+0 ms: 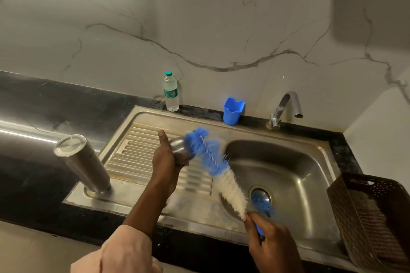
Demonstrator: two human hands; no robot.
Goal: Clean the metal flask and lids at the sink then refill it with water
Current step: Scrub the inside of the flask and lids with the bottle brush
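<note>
My left hand (165, 157) grips a round metal lid (180, 150) above the sink's drainboard, thumb pointing up. My right hand (269, 241) holds the blue handle of a long bottle brush (218, 168) with blue and white bristles. The brush's blue tip lies against the lid. The metal flask (82, 163) stands upside down, mouth down, on the left corner of the drainboard (135, 161), apart from both hands.
The steel sink basin (288, 173) has a blue strainer at its drain (261, 198). A tap (286, 108) rises behind it. A blue cup (233, 110) and a plastic water bottle (170, 92) stand by the wall. A dark woven basket (375, 217) sits at the right.
</note>
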